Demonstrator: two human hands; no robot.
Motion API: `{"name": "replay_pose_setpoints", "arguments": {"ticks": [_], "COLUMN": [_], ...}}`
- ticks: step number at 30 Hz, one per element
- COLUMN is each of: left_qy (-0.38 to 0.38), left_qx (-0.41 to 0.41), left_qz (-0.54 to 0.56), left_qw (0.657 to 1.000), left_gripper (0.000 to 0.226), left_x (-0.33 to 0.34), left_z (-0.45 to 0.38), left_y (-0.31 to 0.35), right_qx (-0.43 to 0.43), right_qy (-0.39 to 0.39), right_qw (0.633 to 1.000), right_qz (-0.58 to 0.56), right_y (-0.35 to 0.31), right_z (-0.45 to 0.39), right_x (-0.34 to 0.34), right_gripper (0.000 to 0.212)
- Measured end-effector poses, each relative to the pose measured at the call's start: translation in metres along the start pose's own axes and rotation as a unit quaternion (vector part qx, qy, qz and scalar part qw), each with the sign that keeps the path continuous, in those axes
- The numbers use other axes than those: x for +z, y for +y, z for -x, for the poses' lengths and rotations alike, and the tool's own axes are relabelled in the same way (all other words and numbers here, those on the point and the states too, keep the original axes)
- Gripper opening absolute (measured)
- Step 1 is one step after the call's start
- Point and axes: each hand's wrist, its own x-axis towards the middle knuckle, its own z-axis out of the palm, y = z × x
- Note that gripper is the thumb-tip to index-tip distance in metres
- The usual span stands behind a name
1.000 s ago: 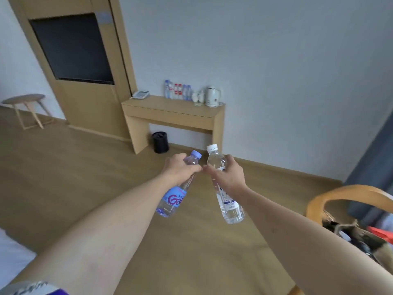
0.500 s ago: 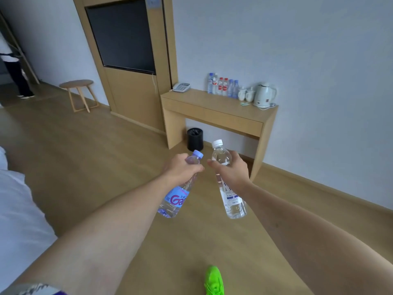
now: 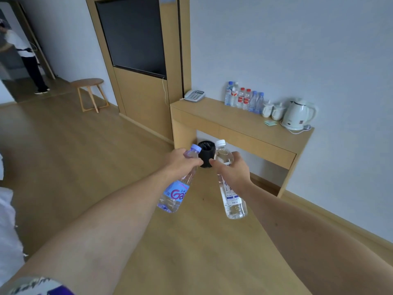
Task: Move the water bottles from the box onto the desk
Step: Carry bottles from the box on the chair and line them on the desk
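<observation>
My left hand (image 3: pixel 180 162) grips the neck of a clear water bottle with a purple cap and blue label (image 3: pixel 175 194). My right hand (image 3: pixel 231 171) grips a clear water bottle with a white cap and white label (image 3: pixel 230 199). Both bottles hang tilted in the air above the wooden floor, in front of the wooden desk (image 3: pixel 225 118). Several water bottles (image 3: pixel 244 99) stand in a row at the back of the desk against the wall. The box is not in view.
On the desk are a telephone (image 3: pixel 194 95), two white cups (image 3: pixel 273 110) and a white kettle (image 3: pixel 297 114). A black bin (image 3: pixel 205 153) sits under it. A wooden panel with a dark screen (image 3: pixel 134 37) stands left, a stool (image 3: pixel 89 90) and a person (image 3: pixel 25 56) farther left.
The view has swung left and closer to the desk, which now looks larger. Both hands keep their bottles. The chair and the green shoe have left the view.
</observation>
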Motion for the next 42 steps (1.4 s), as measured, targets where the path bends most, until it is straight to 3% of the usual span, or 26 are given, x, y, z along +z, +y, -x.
{"name": "replay_pose_setpoints", "arguments": {"ticks": [4,9,20,27,34,40,42], "left_qy": [-0.022,-0.056,-0.120,-0.140,-0.143,-0.129,-0.119], "left_qx": [-0.021,-0.018,0.055,0.034,0.021,0.036,0.037], "left_qz": [-0.002,-0.008,-0.051,-0.042,-0.045,-0.061,-0.062], "left_qw": [1.000,0.998,0.990,0.989,0.988,0.989,0.990], "left_gripper": [0.045,0.046,0.041,0.047,0.046,0.043,0.044], "left_x": [0.006,0.012,-0.054,-0.058,-0.027,-0.010,-0.004], "left_z": [-0.071,-0.181,-0.430,-0.544,-0.685,-0.809,-0.846], "left_y": [-0.015,-0.038,-0.008,-0.015,-0.012,0.038,0.054], "right_qx": [0.009,0.017,0.063,0.085,0.054,0.066,0.061], "right_qy": [0.008,0.030,0.118,0.124,0.108,0.098,0.101], "right_qw": [1.000,0.999,0.991,0.989,0.992,0.992,0.992], "right_qz": [0.004,0.004,0.003,0.002,-0.019,-0.033,-0.034], "right_y": [0.000,0.000,-0.061,-0.066,-0.054,-0.064,-0.068], "right_z": [-0.064,-0.157,-0.362,-0.470,-0.613,-0.748,-0.787], "right_x": [0.024,0.075,0.162,0.198,0.216,0.205,0.199], "right_gripper": [0.061,0.044,0.052,0.056,0.062,0.075,0.069]}}
